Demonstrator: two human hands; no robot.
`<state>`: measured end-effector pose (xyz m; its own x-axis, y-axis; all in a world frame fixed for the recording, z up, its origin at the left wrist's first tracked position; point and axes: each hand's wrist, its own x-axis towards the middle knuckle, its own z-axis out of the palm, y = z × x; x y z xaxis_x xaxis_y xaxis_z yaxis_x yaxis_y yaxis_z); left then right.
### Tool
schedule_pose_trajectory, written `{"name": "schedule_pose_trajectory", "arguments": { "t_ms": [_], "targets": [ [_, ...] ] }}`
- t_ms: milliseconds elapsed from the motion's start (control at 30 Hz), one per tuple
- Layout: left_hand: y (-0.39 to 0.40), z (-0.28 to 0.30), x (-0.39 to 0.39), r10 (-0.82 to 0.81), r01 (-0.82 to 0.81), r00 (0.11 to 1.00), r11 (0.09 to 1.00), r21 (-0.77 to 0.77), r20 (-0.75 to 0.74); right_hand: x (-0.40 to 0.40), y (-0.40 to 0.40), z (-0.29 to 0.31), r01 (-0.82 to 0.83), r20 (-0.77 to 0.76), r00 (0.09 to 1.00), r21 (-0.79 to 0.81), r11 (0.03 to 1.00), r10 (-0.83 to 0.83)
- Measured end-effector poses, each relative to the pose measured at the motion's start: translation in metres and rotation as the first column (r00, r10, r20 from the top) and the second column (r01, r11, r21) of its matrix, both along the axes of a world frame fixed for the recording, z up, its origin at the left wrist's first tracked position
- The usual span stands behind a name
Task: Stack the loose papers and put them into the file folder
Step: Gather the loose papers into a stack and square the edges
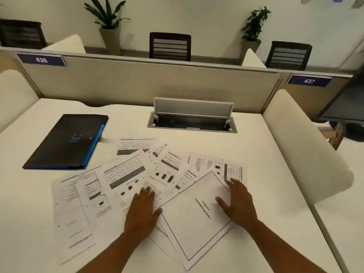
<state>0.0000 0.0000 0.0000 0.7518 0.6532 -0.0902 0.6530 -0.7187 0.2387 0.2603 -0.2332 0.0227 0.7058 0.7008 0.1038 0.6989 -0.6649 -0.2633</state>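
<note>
Our left hand [142,208] & right hand [239,201] lie flat, fingers apart, on fanned papers [126,174]; a hasty sweep may crease sheets or push some off the worktop's [256,138] near edge.

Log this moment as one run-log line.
stage: gathering | papers: fanned on desk | left hand, right hand: flat on sheets | folder: closed, apart

Surface: we see a white desk [256,154] with a pale fabric partition along its far edge.
Far left: a closed dark file folder [67,142] with blue edging lies flat.
Near centre: loose printed papers [126,174] lie fanned and overlapping.
Far centre: we note a recessed cable box [192,123], lid raised.
</note>
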Motion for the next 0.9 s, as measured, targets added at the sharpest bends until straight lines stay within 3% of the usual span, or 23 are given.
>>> {"name": "schedule_pose_trajectory", "arguments": {
  "t_ms": [67,200,367,500,633,800,900],
  "targets": [
    [0.0,0.0,-0.001,0.0,-0.001,0.999,1.0,0.023,0.039,-0.003,-0.005,-0.001,0.091,-0.004,0.996,0.049,0.995,-0.091],
    [-0.004,0.003,-0.001,0.01,-0.011,0.998,1.0,0.021,0.062,-0.014,-0.015,-0.008,0.257,-0.013,0.966,0.0,0.966,-0.257],
    [-0.012,0.013,0.007,0.028,-0.028,0.993,1.0,-0.006,0.111,-0.013,-0.016,-0.014,0.292,-0.055,0.954,-0.058,0.955,-0.295],
    [-0.015,0.018,0.014,0.072,-0.065,0.993,0.995,-0.078,0.097,-0.004,-0.011,-0.016,0.324,-0.183,0.928,-0.04,0.945,-0.325],
    [-0.012,0.025,0.019,0.103,-0.087,0.986,0.988,-0.129,0.128,0.003,-0.004,-0.01,0.363,-0.392,0.871,0.107,0.926,-0.296],
    [-0.008,0.03,0.02,0.159,-0.132,0.977,0.975,-0.176,0.146,0.002,0.0,0.006,0.509,-0.548,0.792,0.346,0.788,-0.271],
    [-0.005,0.033,0.02,0.238,-0.163,0.956,0.917,-0.364,0.172,0.004,0.004,0.011,0.665,-0.699,0.656,0.356,0.657,-0.284]
  ]
}}
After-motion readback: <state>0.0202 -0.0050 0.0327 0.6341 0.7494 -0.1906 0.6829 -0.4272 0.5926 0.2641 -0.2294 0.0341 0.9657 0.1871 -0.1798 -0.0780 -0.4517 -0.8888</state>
